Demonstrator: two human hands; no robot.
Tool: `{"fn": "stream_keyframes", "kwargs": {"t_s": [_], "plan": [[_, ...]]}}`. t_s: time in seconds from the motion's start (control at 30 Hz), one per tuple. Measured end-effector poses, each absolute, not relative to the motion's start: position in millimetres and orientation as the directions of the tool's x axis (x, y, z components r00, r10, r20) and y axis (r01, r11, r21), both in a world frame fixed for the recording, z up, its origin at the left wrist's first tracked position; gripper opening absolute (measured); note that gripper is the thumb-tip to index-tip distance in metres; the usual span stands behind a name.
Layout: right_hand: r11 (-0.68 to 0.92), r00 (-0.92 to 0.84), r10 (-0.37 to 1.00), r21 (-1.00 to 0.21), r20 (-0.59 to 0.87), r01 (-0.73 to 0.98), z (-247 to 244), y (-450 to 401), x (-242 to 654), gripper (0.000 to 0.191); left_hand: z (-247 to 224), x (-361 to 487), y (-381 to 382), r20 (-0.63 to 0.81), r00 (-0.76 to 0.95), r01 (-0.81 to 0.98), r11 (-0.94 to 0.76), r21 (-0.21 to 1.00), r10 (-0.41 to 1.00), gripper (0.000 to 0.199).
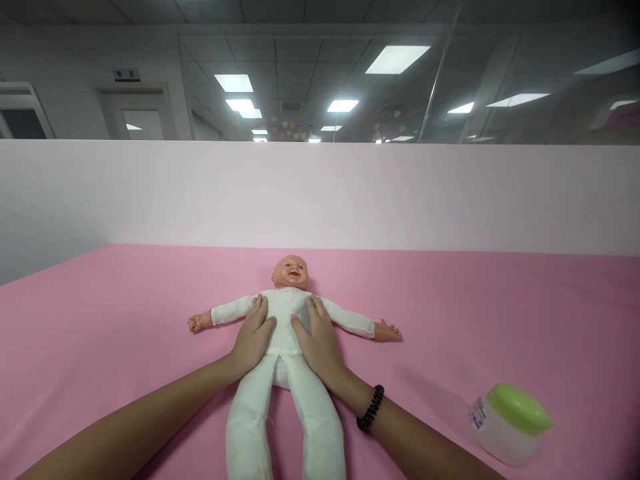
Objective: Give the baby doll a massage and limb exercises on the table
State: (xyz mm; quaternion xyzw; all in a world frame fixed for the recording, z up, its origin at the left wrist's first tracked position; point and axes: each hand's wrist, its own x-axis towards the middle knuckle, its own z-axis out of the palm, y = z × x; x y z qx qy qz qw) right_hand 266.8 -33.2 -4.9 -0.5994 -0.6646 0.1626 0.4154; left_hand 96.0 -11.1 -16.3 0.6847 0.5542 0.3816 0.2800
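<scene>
A baby doll in a white cloth suit lies on its back on the pink surface, arms spread, head pointing away from me. My left hand rests flat on the doll's torso at its left side, fingers together and extended. My right hand lies flat on the other side of the torso, thumb pointing inward. Both palms press on the doll's body without gripping it. A black bead bracelet circles my right wrist.
A white jar with a green lid lies tilted on the pink surface at the lower right. A pale pink partition wall rises behind the surface, with glass and ceiling lights above it.
</scene>
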Motion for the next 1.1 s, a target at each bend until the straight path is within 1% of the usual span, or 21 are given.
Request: {"fn": "stream_keyframes", "kwargs": {"t_s": [0.07,0.13,0.2,0.23,0.27,0.33,0.4,0.47,0.53,0.6,0.67,0.73,0.77,0.83,0.9,0.97,1.03,1.1], "plan": [[0.289,0.074,0.904,-0.729,0.422,0.621,-7,-34,267,0.062,-16,94,-15,0.328,0.161,0.502,-0.363,0.785,0.931,0.061],[0.410,-0.006,0.866,-0.704,0.499,0.580,-7,-35,266,0.047,-14,92,-18,0.440,0.282,0.440,-0.522,0.731,0.853,0.054],[0.494,-0.103,0.838,-0.667,0.535,0.558,-4,-34,266,0.044,-11,90,-20,0.492,0.383,0.381,-0.619,0.686,0.782,0.053],[0.503,-0.139,0.839,-0.654,0.526,0.565,-3,-34,266,0.045,-10,90,-19,0.495,0.409,0.367,-0.635,0.680,0.767,0.054],[0.488,-0.161,0.852,-0.647,0.498,0.586,-1,-33,267,0.047,-9,90,-19,0.487,0.416,0.365,-0.631,0.685,0.768,0.054],[0.411,-0.160,0.897,-0.640,0.413,0.649,1,-32,267,0.052,-8,92,-17,0.436,0.386,0.394,-0.573,0.719,0.813,0.053],[0.309,-0.102,0.935,-0.641,0.339,0.702,0,-30,268,0.060,-9,94,-16,0.359,0.302,0.436,-0.463,0.772,0.883,0.054],[0.229,-0.032,0.953,-0.650,0.300,0.725,-2,-30,268,0.070,-11,96,-15,0.286,0.189,0.452,-0.342,0.824,0.939,0.057],[0.181,0.019,0.959,-0.659,0.284,0.730,-4,-31,269,0.079,-12,97,-15,0.264,0.094,0.430,-0.278,0.859,0.960,0.059],[0.194,0.035,0.947,-0.654,0.319,0.731,-5,-33,268,0.078,-13,97,-17,0.322,0.054,0.405,-0.315,0.858,0.945,0.056],[0.282,0.001,0.913,-0.632,0.408,0.721,-5,-36,267,0.064,-13,97,-20,0.431,0.099,0.397,-0.433,0.809,0.897,0.048],[0.403,-0.065,0.863,-0.605,0.501,0.686,-3,-38,266,0.049,-11,97,-22,0.511,0.195,0.387,-0.544,0.744,0.837,0.043],[0.452,-0.099,0.844,-0.598,0.528,0.662,-2,-38,266,0.047,-9,97,-23,0.524,0.244,0.381,-0.578,0.722,0.816,0.043],[0.500,-0.156,0.833,-0.602,0.531,0.622,0,-37,265,0.047,-6,97,-23,0.501,0.317,0.388,-0.592,0.707,0.806,0.047],[0.484,-0.193,0.857,-0.617,0.478,0.620,0,-35,265,0.049,-5,96,-21,0.441,0.358,0.433,-0.565,0.702,0.823,0.050],[0.421,-0.177,0.892,-0.623,0.415,0.659,0,-33,266,0.052,-7,96,-18,0.386,0.343,0.485,-0.513,0.708,0.856,0.053],[0.345,-0.106,0.916,-0.627,0.386,0.699,-2,-32,266,0.060,-10,96,-16,0.348,0.281,0.514,-0.446,0.733,0.894,0.058],[0.285,-0.010,0.919,-0.645,0.395,0.709,-5,-32,267,0.069,-14,97,-16,0.338,0.195,0.511,-0.390,0.766,0.921,0.063]]}}
